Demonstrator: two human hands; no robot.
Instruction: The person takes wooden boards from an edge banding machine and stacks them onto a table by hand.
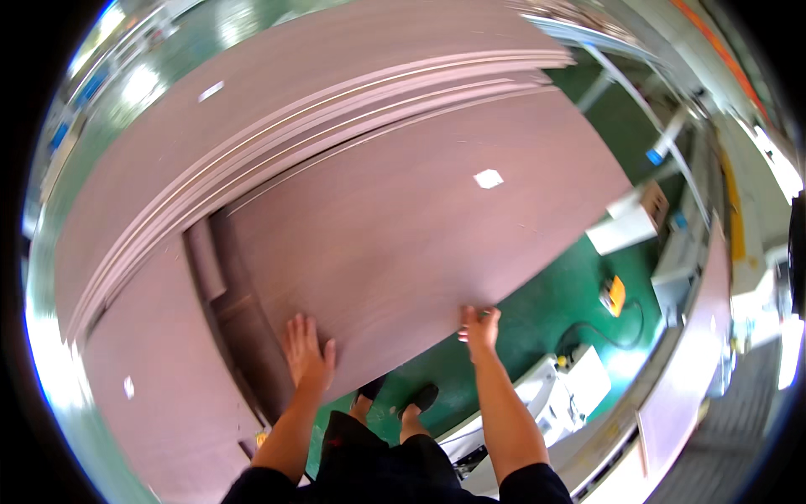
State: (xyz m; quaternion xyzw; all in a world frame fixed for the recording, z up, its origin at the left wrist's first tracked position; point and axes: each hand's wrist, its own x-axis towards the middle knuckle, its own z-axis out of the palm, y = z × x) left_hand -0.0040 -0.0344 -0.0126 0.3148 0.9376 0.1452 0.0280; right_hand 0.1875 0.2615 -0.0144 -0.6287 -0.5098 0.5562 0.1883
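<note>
A large flat reddish-brown board [378, 227] lies in front of me, with a white label [488, 178] on its right part. My left hand [309, 351] rests flat on its near left corner, fingers stretched out and slightly spread. At the board's near edge, farther right, my right hand [480, 328] has its fingers curled round the rim. Its fingertips are partly hidden. Left of the board, a dark gap shows lower brown pieces [243, 315].
Stacked brown boards [336, 80] lie beyond, and another brown board [151, 370] lies at left. On the right are a white carton [625, 227], a yellow-and-grey tool [614, 295] with a black cable, and a white machine [558, 391] on the green floor [537, 290]. A metal frame [642, 109] stands at far right.
</note>
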